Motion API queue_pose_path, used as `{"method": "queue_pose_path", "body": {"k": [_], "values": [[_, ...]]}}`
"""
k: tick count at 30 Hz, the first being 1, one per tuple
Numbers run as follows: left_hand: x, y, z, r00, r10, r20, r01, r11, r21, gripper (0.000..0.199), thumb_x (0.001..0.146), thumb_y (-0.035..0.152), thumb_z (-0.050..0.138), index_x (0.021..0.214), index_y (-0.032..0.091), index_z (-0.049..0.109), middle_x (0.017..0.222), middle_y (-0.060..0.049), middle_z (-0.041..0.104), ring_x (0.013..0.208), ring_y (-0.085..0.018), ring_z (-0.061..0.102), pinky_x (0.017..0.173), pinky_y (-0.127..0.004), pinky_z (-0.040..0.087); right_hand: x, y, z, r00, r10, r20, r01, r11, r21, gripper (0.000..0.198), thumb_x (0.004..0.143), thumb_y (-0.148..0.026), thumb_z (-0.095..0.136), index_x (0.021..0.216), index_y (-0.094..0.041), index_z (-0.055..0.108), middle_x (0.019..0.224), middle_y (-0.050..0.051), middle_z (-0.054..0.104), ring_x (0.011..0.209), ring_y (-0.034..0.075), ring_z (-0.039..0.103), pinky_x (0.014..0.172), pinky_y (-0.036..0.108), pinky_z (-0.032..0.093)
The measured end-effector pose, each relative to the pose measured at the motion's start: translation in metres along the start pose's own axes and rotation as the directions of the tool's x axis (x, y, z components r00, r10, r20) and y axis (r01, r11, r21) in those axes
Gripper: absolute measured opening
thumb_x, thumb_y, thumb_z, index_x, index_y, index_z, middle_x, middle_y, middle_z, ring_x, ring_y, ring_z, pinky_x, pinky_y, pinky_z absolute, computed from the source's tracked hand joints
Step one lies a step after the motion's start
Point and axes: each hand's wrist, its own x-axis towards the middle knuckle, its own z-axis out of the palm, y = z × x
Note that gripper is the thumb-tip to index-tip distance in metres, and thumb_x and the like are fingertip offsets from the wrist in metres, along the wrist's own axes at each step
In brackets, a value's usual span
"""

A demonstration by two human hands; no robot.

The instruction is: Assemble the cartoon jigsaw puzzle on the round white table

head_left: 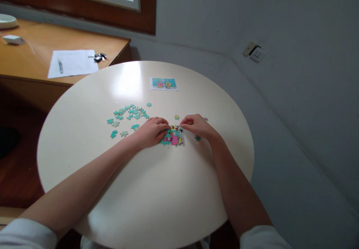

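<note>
A partly joined jigsaw puzzle (175, 140) with pink, yellow and teal cartoon print lies flat near the table's middle. My left hand (153, 131) grips its left side, fingers curled over the upper left edge and thumb on the surface. At the upper right corner, my right hand (198, 125) has thumb and forefinger pinched on a small puzzle piece (181, 126), mostly covered by the fingertips. Just above the puzzle sits a loose yellow piece (177, 117). A dark green piece (198, 138) lies under my right wrist, and a pink one (206, 119) beyond that hand.
Several loose teal pieces (131, 111) are scattered on the left of the round white table (134, 189). A picture card (163, 84) lies toward the back. On the wooden desk (36, 39) are a paper sheet (74, 64), a pen (60, 66) and keys (98, 57).
</note>
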Motion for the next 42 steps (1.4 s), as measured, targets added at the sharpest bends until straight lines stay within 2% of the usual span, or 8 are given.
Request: {"method": "queue_pose_path", "body": {"k": [9, 21, 29, 35, 37, 39, 42], "values": [[0.0, 0.0, 0.0, 1.0, -0.004, 0.0, 0.004, 1.0, -0.007, 0.03, 0.086, 0.02, 0.047, 0.11, 0.02, 0.066, 0.11, -0.01, 0.065, 0.102, -0.025, 0.06, 0.092, -0.043, 0.045, 0.002, 0.002, 0.005, 1.0, 0.001, -0.026, -0.003, 0.996, -0.087, 0.008, 0.067, -0.023, 0.064, 0.066, -0.016, 0.068, 0.061, 0.001, 0.066, 0.059, 0.013, 0.058, 0.058, 0.024, 0.045], [0.0, 0.0, 0.002, 1.0, -0.01, -0.01, 0.009, 1.0, -0.015, 0.03, 0.085, 0.021, 0.047, 0.108, 0.022, 0.067, 0.11, -0.01, 0.065, 0.102, -0.025, 0.06, 0.092, -0.043, 0.045, 0.003, 0.003, 0.007, 0.999, 0.002, -0.035, -0.006, 0.992, -0.124, 0.006, 0.068, -0.022, 0.064, 0.065, -0.017, 0.067, 0.061, 0.0, 0.065, 0.059, 0.012, 0.056, 0.056, 0.023, 0.043], [0.0, -0.001, 0.003, 1.0, -0.007, -0.016, 0.007, 1.0, 0.0, 0.031, 0.085, 0.021, 0.047, 0.109, 0.021, 0.066, 0.11, -0.01, 0.065, 0.102, -0.025, 0.059, 0.092, -0.043, 0.045, 0.004, 0.001, 0.007, 0.998, -0.034, -0.054, 0.019, 0.965, -0.26, 0.006, 0.067, -0.021, 0.068, 0.063, -0.016, 0.067, 0.068, 0.001, 0.062, 0.06, 0.011, 0.052, 0.056, 0.023, 0.04], [0.0, -0.001, 0.003, 1.0, -0.005, -0.024, 0.005, 1.0, 0.001, 0.031, 0.084, 0.021, 0.048, 0.109, 0.022, 0.066, 0.11, -0.009, 0.065, 0.101, -0.024, 0.06, 0.092, -0.042, 0.046, 0.003, 0.001, 0.009, 0.998, -0.035, -0.054, 0.022, 0.974, -0.227, 0.006, 0.066, -0.022, 0.067, 0.062, -0.017, 0.066, 0.065, 0.0, 0.059, 0.06, 0.011, 0.051, 0.058, 0.024, 0.04], [0.0, -0.001, 0.002, 1.0, -0.003, -0.024, 0.003, 1.0, 0.0, 0.031, 0.084, 0.021, 0.048, 0.109, 0.022, 0.067, 0.11, -0.009, 0.065, 0.101, -0.024, 0.06, 0.092, -0.042, 0.046, 0.005, 0.003, 0.009, 0.995, -0.032, -0.091, 0.018, 0.988, -0.151, 0.008, 0.066, -0.024, 0.066, 0.064, -0.017, 0.066, 0.061, -0.001, 0.057, 0.058, 0.011, 0.049, 0.057, 0.025, 0.039], [-0.001, -0.001, 0.002, 1.0, -0.001, -0.029, 0.001, 1.0, -0.007, 0.031, 0.085, 0.021, 0.047, 0.11, 0.021, 0.066, 0.109, -0.01, 0.065, 0.101, -0.024, 0.06, 0.092, -0.042, 0.046, 0.007, 0.006, 0.009, 0.983, -0.017, -0.181, 0.011, 0.999, -0.038, 0.012, 0.067, -0.029, 0.064, 0.067, -0.017, 0.064, 0.057, -0.002, 0.055, 0.056, 0.011, 0.047, 0.054, 0.025, 0.038], [-0.001, -0.001, 0.002, 0.999, -0.004, -0.044, 0.003, 1.0, -0.017, 0.031, 0.086, 0.021, 0.046, 0.109, 0.02, 0.066, 0.111, -0.011, 0.064, 0.102, -0.024, 0.06, 0.093, -0.042, 0.046, 0.012, 0.012, 0.006, 0.93, 0.015, -0.367, 0.02, 0.996, 0.09, 0.017, 0.067, -0.034, 0.063, 0.069, -0.017, 0.061, 0.058, -0.002, 0.055, 0.056, 0.011, 0.047, 0.053, 0.025, 0.038]]}}
